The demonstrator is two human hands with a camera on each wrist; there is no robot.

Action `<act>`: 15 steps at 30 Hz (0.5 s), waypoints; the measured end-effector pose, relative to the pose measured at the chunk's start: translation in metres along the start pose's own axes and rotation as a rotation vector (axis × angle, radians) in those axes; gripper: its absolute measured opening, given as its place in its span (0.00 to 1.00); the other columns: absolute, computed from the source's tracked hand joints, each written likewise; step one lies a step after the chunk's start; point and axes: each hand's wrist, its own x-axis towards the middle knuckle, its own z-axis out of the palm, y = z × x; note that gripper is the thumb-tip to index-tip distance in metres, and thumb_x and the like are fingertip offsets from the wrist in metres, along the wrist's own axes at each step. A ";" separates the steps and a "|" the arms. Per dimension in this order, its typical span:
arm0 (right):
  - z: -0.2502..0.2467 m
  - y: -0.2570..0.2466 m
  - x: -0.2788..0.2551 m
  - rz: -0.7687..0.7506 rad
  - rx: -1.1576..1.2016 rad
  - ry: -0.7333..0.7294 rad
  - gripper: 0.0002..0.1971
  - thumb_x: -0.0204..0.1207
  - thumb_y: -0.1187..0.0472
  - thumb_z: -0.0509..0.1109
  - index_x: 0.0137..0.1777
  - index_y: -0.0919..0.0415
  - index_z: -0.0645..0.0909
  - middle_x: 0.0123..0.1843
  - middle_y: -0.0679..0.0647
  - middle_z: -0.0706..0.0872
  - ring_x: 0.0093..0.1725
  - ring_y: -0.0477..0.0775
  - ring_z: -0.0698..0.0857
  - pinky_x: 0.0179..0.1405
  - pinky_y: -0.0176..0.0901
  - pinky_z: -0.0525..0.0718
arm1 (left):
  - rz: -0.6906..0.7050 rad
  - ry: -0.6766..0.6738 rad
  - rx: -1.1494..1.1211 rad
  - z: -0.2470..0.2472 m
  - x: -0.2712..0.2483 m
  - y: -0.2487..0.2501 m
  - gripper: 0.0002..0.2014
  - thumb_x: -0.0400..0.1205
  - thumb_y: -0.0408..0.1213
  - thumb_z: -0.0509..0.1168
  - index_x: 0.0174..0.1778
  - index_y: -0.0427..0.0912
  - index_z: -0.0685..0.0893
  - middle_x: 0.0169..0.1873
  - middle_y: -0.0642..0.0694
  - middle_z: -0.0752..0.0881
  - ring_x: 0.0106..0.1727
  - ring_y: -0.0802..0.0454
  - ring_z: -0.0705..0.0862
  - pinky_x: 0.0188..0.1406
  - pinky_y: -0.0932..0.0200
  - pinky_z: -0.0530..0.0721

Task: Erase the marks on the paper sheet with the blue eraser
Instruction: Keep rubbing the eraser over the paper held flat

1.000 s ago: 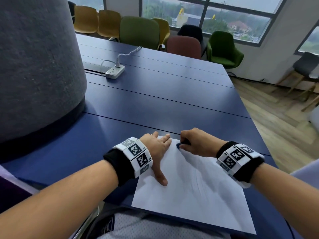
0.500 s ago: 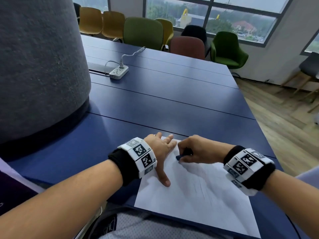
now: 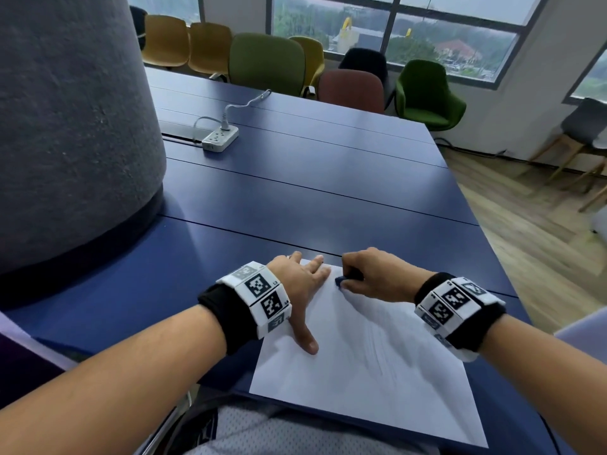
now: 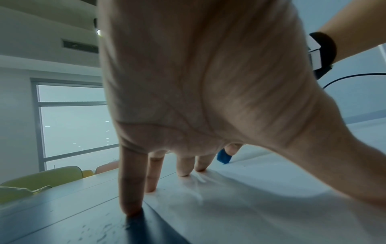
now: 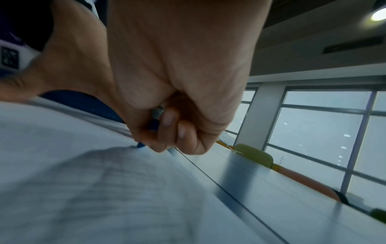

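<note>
A white paper sheet (image 3: 371, 372) with faint grey pencil strokes (image 3: 377, 353) lies on the blue table at the near edge. My left hand (image 3: 303, 284) lies flat on the sheet's upper left corner, fingers spread and thumb stretched down the left margin. In the left wrist view its fingertips (image 4: 183, 173) press the paper (image 4: 250, 206) and the table. My right hand (image 3: 368, 275) grips the blue eraser (image 3: 341, 280) and holds its tip on the paper near the top edge. The eraser (image 4: 223, 157) tip touches the sheet; in the right wrist view the eraser (image 5: 140, 145) peeks from under curled fingers.
A thick grey pillar (image 3: 72, 126) rises from the table (image 3: 328, 205) at the left. A white power strip (image 3: 219, 138) with a cable lies far back. Coloured chairs (image 3: 266, 62) line the far edge. The table's right edge drops to a wooden floor (image 3: 542, 257).
The right hand with the eraser slid down the sheet and back up near its top edge, rubbing. The left hand stays planted on the corner. The head view shifted slightly.
</note>
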 end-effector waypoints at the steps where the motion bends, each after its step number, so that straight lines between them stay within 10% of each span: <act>1: 0.001 -0.002 -0.003 -0.037 0.034 -0.032 0.12 0.79 0.50 0.70 0.38 0.54 0.74 0.33 0.46 0.79 0.31 0.51 0.75 0.33 0.47 0.75 | -0.002 -0.001 0.003 0.000 0.000 0.000 0.69 0.59 0.74 0.74 0.87 0.50 0.43 0.87 0.50 0.45 0.84 0.36 0.55 0.74 0.47 0.67; 15: -0.005 -0.005 -0.005 -0.031 0.035 -0.127 0.13 0.79 0.49 0.71 0.38 0.52 0.74 0.32 0.44 0.77 0.31 0.49 0.76 0.33 0.43 0.75 | -0.011 -0.021 -0.002 0.001 0.002 0.001 0.70 0.59 0.75 0.74 0.87 0.50 0.41 0.87 0.50 0.44 0.85 0.36 0.52 0.76 0.47 0.64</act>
